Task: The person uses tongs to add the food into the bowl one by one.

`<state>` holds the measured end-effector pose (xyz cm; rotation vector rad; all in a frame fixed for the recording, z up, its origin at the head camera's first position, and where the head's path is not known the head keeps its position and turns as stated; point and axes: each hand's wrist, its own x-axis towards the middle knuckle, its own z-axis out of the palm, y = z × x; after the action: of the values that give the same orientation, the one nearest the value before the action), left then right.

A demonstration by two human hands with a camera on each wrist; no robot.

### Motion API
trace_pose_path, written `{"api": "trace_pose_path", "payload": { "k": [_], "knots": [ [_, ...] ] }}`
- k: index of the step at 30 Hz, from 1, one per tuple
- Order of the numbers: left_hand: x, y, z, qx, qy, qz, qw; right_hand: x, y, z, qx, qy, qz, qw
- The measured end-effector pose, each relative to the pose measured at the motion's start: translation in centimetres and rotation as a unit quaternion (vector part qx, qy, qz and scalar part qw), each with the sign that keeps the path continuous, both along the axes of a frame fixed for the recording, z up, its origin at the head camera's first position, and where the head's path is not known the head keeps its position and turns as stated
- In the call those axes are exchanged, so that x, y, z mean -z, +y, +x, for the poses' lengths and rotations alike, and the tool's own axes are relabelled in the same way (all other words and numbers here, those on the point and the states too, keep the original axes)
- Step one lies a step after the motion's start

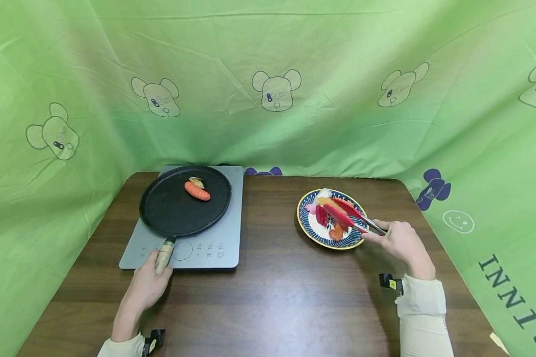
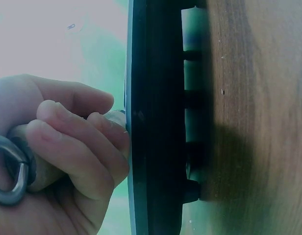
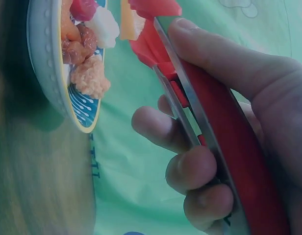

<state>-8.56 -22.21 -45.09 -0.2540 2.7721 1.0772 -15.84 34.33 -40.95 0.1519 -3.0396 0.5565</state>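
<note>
My left hand (image 1: 148,283) grips the pale handle (image 1: 165,254) of a flat black frying pan (image 1: 178,208); its fingers curl round it in the left wrist view, with a metal ring at the handle's end. In the pan lie a red sausage (image 1: 197,191) and a small brownish-yellow food piece (image 1: 196,182). My right hand (image 1: 399,241) holds red-tipped tongs (image 3: 214,117), thumb on one arm and fingers round the other. Between the tong tips is a yellow-orange food piece (image 3: 131,22), raised off the patterned plate (image 1: 310,232).
An induction cooktop (image 1: 228,218) sits under the pan on the brown wooden table (image 1: 268,297). On the plate are dark red pieces (image 1: 321,215), a brown glossy piece (image 1: 336,233) and a white piece (image 1: 325,193). Green printed cloth (image 1: 268,139) hangs behind and at both sides.
</note>
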Motion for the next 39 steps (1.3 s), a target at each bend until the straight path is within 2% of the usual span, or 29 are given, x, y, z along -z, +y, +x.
{"api": "trace_pose_path", "payload": {
  "k": [12,25,39],
  "knots": [
    [0.0,0.0,0.0,0.000,0.003,0.000,1.0000,0.2,-0.5,-0.2,0.004,0.028,-0.025,0.9993],
    [0.1,0.1,0.0,-0.003,0.002,0.004,1.0000,-0.1,-1.6,-0.2,0.000,0.027,-0.049,0.9984],
    [0.1,0.0,0.0,-0.002,0.001,-0.001,1.0000,-0.4,-1.5,0.1,0.005,0.025,-0.057,0.9980]
  ]
}}
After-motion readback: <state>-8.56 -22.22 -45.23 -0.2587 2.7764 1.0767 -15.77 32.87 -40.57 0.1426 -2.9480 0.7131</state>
